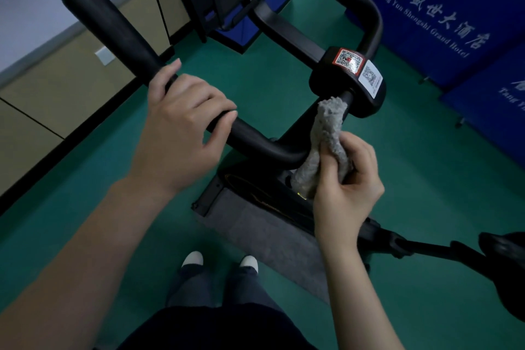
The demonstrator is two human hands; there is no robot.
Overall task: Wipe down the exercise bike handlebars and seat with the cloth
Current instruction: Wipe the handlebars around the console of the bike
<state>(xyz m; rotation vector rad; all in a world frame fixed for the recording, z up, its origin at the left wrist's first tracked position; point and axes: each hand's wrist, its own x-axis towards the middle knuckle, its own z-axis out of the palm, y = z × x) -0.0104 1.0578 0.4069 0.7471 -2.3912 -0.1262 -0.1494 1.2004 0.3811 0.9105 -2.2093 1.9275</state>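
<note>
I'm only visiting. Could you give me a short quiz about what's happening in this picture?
1. Which grips the grey cloth: A) left hand, B) right hand?
2. True or false: the left hand holds the black handlebar.
3. How many QR-code stickers sit on the centre block?
Key: 1 B; 2 true; 3 two.

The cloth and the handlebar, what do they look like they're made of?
The cloth looks like grey terry or microfibre: nubby, fuzzy pile, soft folds in the right hand. The handlebar looks foam- or rubber-sleeved, matte black with no glare; the core is hidden.
</note>
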